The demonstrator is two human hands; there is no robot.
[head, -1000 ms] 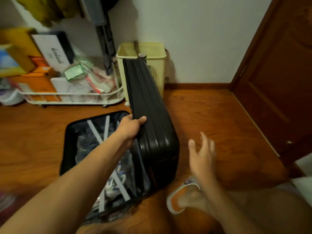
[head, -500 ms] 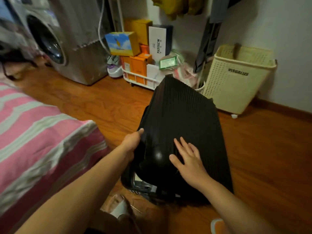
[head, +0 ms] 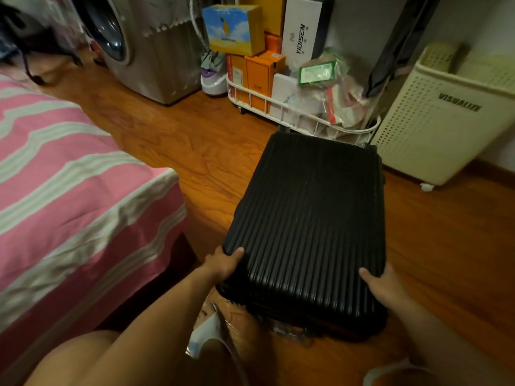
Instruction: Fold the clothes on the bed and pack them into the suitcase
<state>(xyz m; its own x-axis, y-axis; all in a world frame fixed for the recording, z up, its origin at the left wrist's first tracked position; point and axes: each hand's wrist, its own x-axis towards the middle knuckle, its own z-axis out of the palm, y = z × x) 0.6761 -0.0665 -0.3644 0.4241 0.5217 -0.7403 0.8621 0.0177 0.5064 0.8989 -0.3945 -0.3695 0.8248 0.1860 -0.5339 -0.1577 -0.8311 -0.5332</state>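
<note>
While shut, one suitcase [head: 306, 224] — two hands [head: 223, 264] grip corners.

One wide camera sits on my head, looking forward and steeply down at the floor [head: 172, 140] just ahead of me. It is close: my forearms enter from the bottom edge, the bed [head: 69, 190] fills the left, the wall runs along the top.

Upper middle of the frame, the tall white box [head: 302, 34] reads "YIDISEN" running up its face. Far right, the cream laundry basket [head: 434, 118] carries "VISUALIZE" in dark letters. Other labels are too small to read.
</note>
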